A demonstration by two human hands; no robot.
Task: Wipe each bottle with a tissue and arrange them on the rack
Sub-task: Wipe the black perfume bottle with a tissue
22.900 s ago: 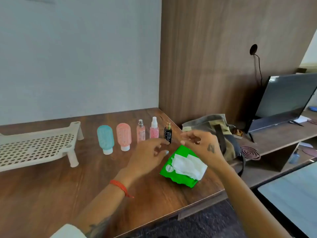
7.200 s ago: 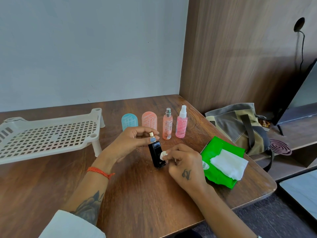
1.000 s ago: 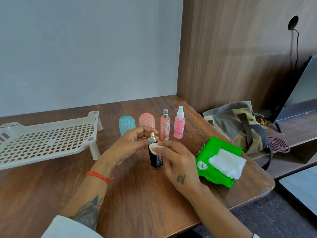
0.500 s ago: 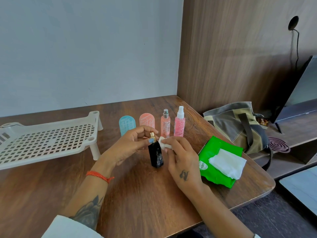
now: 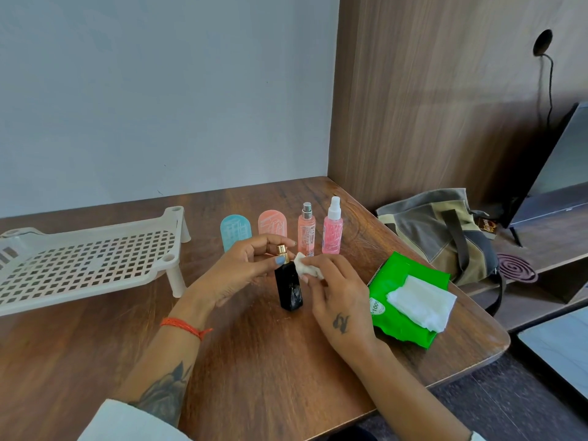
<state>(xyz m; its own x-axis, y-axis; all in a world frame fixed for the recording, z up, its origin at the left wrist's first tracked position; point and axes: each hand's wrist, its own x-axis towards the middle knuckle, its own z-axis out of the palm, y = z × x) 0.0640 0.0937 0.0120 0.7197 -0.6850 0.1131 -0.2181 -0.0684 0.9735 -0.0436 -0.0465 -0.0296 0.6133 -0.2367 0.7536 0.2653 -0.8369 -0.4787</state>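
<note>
one bottle is in work: the black bottle (image 5: 289,289) stands upright on the surface (image 5: 254,361), left hand (image 5: 235,275) pinching its gold cap, right hand (image 5: 337,300) closed on a wadded tissue (image 5: 306,270). half a second ago the wad sat higher by the cap; now it presses the bottle's right shoulder, so wiping seems to be moving down the body. four bottles wait behind, and the rack (image 5: 89,262) holds none, so the task looks early.
</note>
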